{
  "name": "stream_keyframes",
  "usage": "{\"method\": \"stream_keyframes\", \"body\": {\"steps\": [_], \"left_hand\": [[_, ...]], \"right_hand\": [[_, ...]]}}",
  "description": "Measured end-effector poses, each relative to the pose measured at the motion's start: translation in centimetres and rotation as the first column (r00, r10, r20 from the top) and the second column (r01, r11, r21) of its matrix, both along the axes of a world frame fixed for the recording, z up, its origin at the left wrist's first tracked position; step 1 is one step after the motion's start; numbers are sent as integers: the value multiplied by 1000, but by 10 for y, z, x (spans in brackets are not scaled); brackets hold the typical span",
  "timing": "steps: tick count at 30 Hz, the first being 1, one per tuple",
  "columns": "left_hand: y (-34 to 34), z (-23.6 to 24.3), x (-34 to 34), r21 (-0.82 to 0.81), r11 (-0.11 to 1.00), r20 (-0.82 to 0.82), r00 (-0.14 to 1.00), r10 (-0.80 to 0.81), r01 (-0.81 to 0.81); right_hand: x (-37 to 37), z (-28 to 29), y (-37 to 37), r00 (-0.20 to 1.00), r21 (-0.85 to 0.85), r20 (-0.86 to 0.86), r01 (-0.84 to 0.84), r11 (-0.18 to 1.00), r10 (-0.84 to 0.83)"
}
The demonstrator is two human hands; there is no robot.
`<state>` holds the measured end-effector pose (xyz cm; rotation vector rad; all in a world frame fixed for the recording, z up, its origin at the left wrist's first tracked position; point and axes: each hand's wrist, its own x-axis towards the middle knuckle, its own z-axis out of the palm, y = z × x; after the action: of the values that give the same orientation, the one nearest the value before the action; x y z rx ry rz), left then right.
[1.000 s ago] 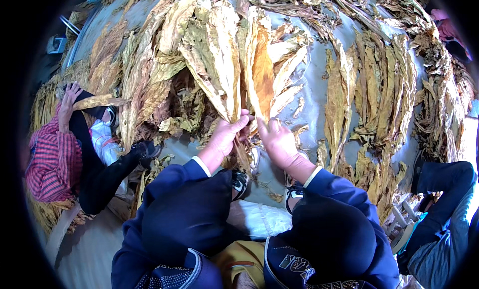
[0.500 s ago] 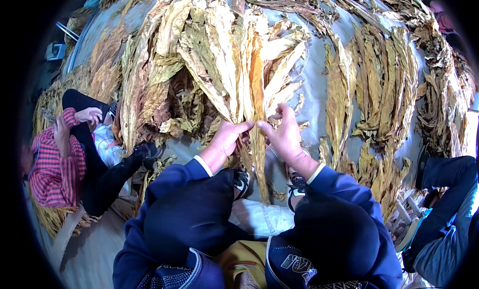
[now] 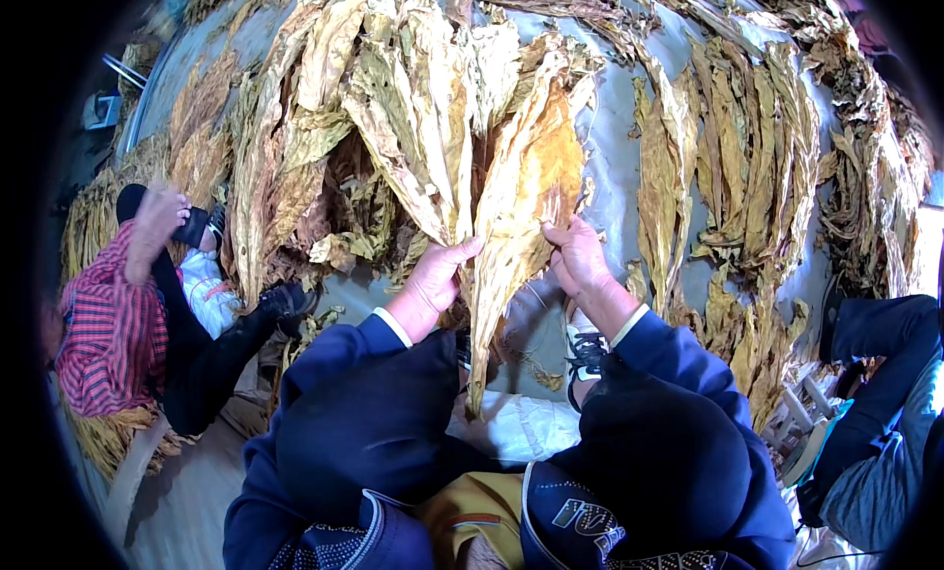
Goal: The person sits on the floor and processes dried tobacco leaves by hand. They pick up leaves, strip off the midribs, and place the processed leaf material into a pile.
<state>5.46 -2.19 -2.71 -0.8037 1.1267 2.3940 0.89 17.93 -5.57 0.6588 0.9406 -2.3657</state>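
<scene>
A broad yellow-orange dried leaf (image 3: 531,177), like tobacco, hangs spread between my two hands, its narrow end pointing down toward my lap. My left hand (image 3: 433,280) is closed round a fan of pale dried leaves (image 3: 418,108), thumb pressed across them beside the broad leaf. On the other side, my right hand (image 3: 578,260) pinches the broad leaf's right edge between thumb and fingers. The fan's upper ends rest over the heap beyond; the fingers under my left hand are mostly hidden.
Long dried leaves (image 3: 270,167) lie heaped to the left, with more bundles (image 3: 752,157) on the grey sheet (image 3: 618,167) at right. A person in a checked shirt (image 3: 113,319) sits at left; another person's legs (image 3: 880,373) show at right. My shoe (image 3: 587,354) stands below my right hand.
The orange leaf, narrow and folded before, is now spread wide. My right hand has gone from raised fingers near the left thumb to gripping the leaf's edge lower and further right.
</scene>
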Motion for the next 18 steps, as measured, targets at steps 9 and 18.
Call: {"method": "stream_keyframes", "body": {"steps": [9, 18], "left_hand": [[-10, 0, 1, -98, 977, 199, 965, -169, 191], [7, 17, -17, -222, 962, 107, 985, -137, 158]], "right_hand": [[5, 15, -1, 995, -11, -82, -60, 998, 58], [10, 16, -1, 896, 162, -253, -333, 929, 365]]}}
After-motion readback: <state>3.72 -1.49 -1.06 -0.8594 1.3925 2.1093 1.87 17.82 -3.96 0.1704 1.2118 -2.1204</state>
